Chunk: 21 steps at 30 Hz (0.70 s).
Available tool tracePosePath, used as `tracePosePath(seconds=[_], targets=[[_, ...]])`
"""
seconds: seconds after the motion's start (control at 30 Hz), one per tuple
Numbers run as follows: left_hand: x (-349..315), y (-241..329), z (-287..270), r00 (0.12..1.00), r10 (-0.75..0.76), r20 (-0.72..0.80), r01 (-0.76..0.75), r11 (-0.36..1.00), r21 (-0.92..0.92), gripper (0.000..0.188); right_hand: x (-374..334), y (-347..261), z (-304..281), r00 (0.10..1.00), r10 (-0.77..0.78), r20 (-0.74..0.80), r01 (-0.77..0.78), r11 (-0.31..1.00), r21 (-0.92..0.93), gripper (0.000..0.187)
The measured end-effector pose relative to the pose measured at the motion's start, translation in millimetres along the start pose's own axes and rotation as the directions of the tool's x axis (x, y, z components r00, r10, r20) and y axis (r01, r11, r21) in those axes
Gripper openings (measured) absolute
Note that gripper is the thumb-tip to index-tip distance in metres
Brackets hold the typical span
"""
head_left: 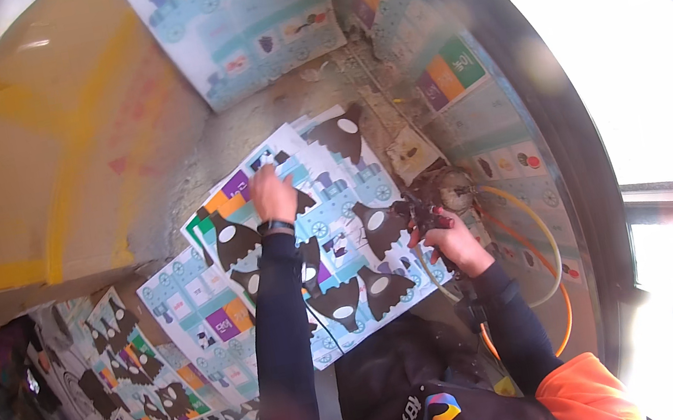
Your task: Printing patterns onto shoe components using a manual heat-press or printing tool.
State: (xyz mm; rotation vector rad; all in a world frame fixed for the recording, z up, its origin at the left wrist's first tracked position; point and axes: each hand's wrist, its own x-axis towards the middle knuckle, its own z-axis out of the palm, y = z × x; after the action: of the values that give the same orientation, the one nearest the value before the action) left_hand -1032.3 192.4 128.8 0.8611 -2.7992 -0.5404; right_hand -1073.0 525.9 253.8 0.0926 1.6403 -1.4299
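Observation:
My right hand (451,242) is wrapped round a dark spray gun (419,212), held over the right edge of the printed sheets. My left hand (273,192) reaches down onto the upper part of the sheets, fingers curled together; whatever is under the fingertips is hidden. Beside it lie dark brown cut-out pieces with pale oval spots, one piece (234,238) just below left of the hand. Another dark piece (382,227) rests close to the spray gun's tip. Several more are spread over the pale blue printed sheet (355,187).
Cardboard (78,155) with yellow tape stands at the left. Printed panels (243,25) line the back and right sides. An orange hose (561,297) and a pale hose (548,241) loop at the right, near a round container (451,189). More sheets with dark pieces (127,369) lie lower left.

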Motion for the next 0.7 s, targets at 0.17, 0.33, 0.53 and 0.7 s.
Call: tracePosePath(seconds=[0.17, 0.33, 0.53, 0.7], targets=[[50.1, 79.9, 67.3, 0.972, 0.184, -0.143, -0.184, 0.983, 0.014, 0.029, -16.6, 9.7, -1.2, 0.998, 0.025, -0.051, -0.024, 0.999, 0.027, 0.039], [60.2, 70.3, 84.1, 0.980, 0.116, -0.162, -0.115, 0.993, 0.015, 0.011, -20.9, 14.8, 0.6, 0.996, 0.008, -0.090, -0.003, 0.998, 0.058, 0.039], [-13.9, 56.9, 43.0, 0.867, -0.365, 0.339, 0.494, 0.715, -0.494, 0.026, -12.7, 4.0, 2.0, 0.997, -0.013, -0.073, 0.016, 0.999, 0.040, 0.037], [-64.0, 40.8, 24.0, 0.947, -0.236, 0.220, 0.284, 0.932, -0.224, 0.030, 24.1, -28.5, 36.5, 0.998, -0.040, 0.057, 0.046, 0.993, -0.106, 0.030]])
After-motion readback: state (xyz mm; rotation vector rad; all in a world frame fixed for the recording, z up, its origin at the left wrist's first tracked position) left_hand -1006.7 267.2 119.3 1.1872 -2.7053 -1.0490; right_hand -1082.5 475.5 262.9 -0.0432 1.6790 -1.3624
